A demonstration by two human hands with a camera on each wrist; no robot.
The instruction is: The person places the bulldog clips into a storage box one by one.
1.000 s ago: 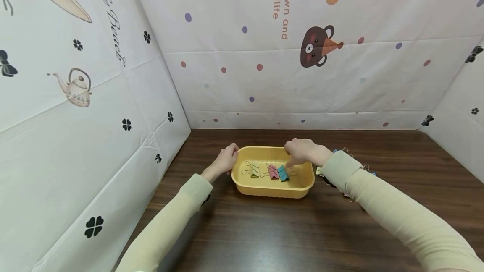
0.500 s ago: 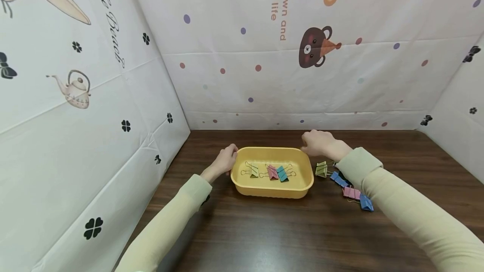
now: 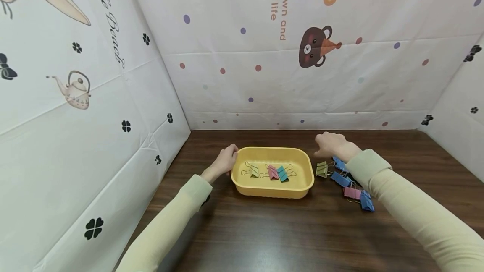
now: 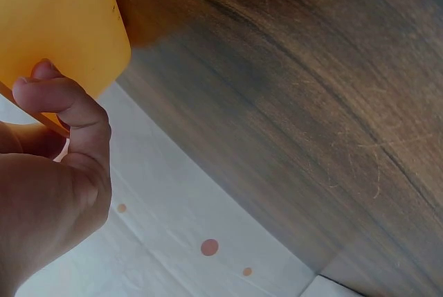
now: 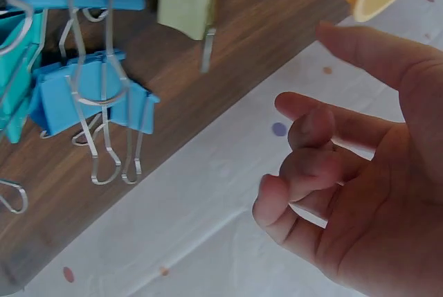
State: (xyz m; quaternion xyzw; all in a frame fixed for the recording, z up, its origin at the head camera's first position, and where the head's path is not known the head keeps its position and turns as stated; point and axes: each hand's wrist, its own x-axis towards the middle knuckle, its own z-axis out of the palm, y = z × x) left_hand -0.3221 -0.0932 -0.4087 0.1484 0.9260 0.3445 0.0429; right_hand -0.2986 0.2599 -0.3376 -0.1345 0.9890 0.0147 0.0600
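Note:
A yellow plastic tray (image 3: 272, 192) stands on the table with three binder clips inside: a yellow-green clip (image 3: 254, 172), a pink clip (image 3: 272, 173) and a teal clip (image 3: 282, 174). My left hand (image 3: 225, 160) grips its left rim, fingers curled over the wall in the left wrist view. Right of the tray, my right hand (image 3: 332, 145) hovers above the table with nothing between its loosely bent fingers (image 5: 315, 172). Closest to it lie a light green binder clip (image 3: 321, 170) and blue binder clips (image 5: 90, 89), partly under the wrist.
More loose clips trail toward the front right: a blue clip (image 3: 340, 179), a pink clip (image 3: 352, 192) and another blue clip (image 3: 366, 201). A teal clip (image 5: 17, 68) shows in the right wrist view. A printed white sheet (image 3: 242, 91) walls the table's back and sides.
My right hand has come out of the tray and moved right, over beside the loose clips, uncovering several of them. My left hand and the tray have stayed in place.

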